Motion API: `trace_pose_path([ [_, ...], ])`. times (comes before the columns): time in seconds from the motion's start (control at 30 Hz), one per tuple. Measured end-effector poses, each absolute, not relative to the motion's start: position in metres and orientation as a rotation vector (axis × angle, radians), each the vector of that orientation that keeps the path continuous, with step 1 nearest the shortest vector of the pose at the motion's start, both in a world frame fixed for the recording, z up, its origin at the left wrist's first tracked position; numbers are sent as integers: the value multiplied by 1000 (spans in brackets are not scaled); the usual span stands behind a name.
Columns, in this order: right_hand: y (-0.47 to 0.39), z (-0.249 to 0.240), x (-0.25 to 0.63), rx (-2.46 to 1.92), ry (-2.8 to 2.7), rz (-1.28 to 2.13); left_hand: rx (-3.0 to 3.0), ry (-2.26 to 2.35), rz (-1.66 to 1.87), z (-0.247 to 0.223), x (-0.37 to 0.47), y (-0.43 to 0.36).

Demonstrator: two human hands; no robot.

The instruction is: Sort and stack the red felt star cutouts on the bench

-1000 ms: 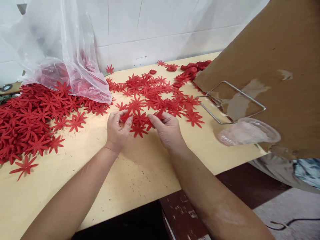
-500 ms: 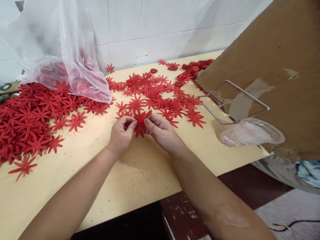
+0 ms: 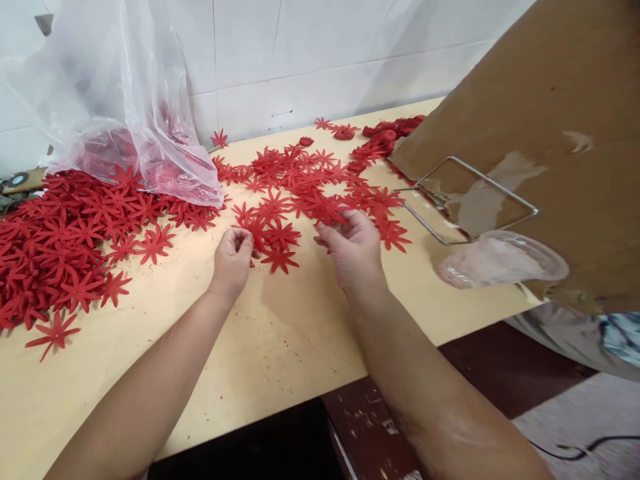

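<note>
Flat red star-shaped flower cutouts (image 3: 320,180) lie scattered over the yellow tabletop (image 3: 280,333). My left hand (image 3: 233,257) pinches the edge of one red flower cutout (image 3: 256,229) between thumb and fingers. Two more cutouts (image 3: 281,245) lie flat on the table between my hands. My right hand (image 3: 354,248) is a little to the right, with its fingertips closed on another red cutout (image 3: 330,213) at the near edge of the scattered group. Both forearms reach in from the bottom of the view.
A thick heap of the same red cutouts (image 3: 60,233) covers the table's left side, under a clear plastic bag (image 3: 125,120) holding more. A brown cardboard sheet (image 3: 540,120) leans in at the right with a wire frame (image 3: 505,195) and a clear plastic dish (image 3: 500,261). A white tiled wall (image 3: 325,60) stands behind.
My hands were together on one cutout half a second ago; they have moved apart, the right hand going right and farther up the table, and two cutouts now lie between them.
</note>
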State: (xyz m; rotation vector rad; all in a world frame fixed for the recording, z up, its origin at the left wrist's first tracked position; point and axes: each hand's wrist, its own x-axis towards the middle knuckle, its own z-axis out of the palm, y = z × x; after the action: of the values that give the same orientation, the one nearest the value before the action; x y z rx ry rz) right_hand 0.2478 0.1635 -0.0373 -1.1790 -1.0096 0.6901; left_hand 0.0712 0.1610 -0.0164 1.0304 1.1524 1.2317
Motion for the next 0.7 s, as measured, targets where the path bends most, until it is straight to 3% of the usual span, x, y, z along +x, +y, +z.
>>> trace_pose_path([
  [0.2, 152, -33, 232, -1322, -1408, 32, 1206, 1115, 1294, -23, 75, 157],
  [0.43, 143, -18, 208, -979, -1840, 448, 1356, 1042, 1323, -24, 71, 158],
  [0.7, 151, -13, 204, -1023, -1590, 603, 1419, 1071, 1337, -20, 69, 165],
])
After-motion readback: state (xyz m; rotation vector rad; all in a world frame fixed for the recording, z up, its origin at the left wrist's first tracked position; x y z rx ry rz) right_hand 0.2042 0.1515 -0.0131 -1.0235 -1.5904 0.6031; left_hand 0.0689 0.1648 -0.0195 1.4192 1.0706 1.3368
